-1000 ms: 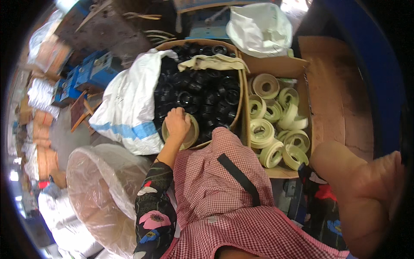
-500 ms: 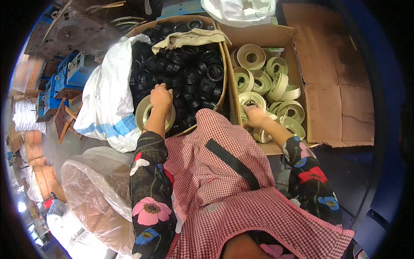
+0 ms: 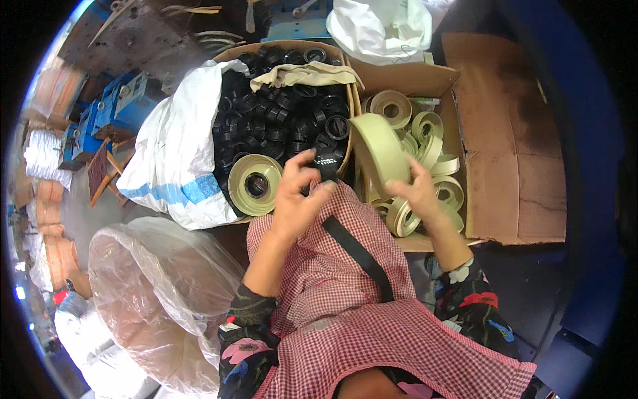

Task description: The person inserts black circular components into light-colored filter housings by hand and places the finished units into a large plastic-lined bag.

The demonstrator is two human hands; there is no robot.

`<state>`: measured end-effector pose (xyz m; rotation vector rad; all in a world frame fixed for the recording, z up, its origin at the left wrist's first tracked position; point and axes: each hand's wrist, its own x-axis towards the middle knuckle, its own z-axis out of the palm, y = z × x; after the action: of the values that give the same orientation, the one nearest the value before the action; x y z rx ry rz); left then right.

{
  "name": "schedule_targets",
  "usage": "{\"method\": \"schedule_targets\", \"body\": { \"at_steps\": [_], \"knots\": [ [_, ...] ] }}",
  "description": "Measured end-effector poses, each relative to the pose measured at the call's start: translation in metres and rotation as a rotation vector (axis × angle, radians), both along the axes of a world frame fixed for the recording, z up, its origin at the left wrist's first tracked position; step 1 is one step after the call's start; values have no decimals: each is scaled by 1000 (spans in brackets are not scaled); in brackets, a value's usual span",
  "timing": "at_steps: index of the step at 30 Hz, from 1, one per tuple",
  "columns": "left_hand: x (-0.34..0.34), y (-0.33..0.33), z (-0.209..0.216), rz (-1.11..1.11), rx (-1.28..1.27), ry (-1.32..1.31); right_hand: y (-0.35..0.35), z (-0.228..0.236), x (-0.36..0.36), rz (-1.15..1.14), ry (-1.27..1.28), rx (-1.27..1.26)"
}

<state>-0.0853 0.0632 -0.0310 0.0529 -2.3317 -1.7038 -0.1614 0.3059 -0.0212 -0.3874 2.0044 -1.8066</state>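
My right hand (image 3: 419, 193) grips a pale green plastic ring (image 3: 380, 149) by its lower edge, tilted on its side above the carton of similar pieces. Between the thumb and fingers of my left hand (image 3: 296, 196) is a black plastic ring (image 3: 326, 162) with small white marks, partly hidden. Another pale green ring (image 3: 236, 186) lies on the near left of the pile of black ring fittings (image 3: 279, 113), with a black part showing in its centre.
The black fittings fill a carton lined with a white woven sack (image 3: 169, 133); a beige cloth glove (image 3: 302, 75) lies on them. More pale green rings (image 3: 428, 133) fill the carton (image 3: 463, 126) at right. A clear plastic bag (image 3: 153, 279) stands at near left.
My right hand has lifted a pale green ring from the carton. My left hand has left the ring on the pile and moved right, toward me, with a black ring.
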Motion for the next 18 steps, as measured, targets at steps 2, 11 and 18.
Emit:
{"method": "schedule_targets", "body": {
  "at_steps": [2,11,18],
  "knots": [
    [5,17,28,-78,-15,73,-20,24,12,96,49,-172],
    [40,7,39,-31,523,-134,-53,17,35,398,271,-321],
    [49,-30,28,-184,1245,-641,-67,22,17,559,1182,-312]
  ]
}}
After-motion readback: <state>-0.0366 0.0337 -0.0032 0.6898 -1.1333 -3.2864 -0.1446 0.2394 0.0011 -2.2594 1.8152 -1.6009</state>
